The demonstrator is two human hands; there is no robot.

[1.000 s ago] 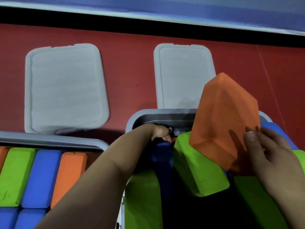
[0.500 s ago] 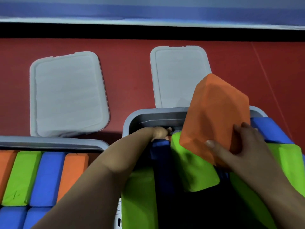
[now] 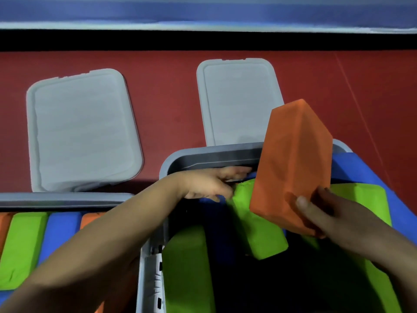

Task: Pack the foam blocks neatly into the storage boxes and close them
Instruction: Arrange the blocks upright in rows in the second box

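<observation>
I watch the right hand (image 3: 325, 219), its fingers gripping the orange block (image 3: 293, 163), tip it more upright over the right box (image 3: 214, 154) than a second ago, while the left hand (image 3: 212, 184), earlier tucked in at the far wall, now lies with straight fingers on the blocks there. To me, a slot is being cleared for the orange one. The left box (image 3: 63, 197) looks packed; both lids (image 3: 81, 129) lie apart on the red tabletop (image 3: 167, 91), unused. A blue wall runs behind.
</observation>
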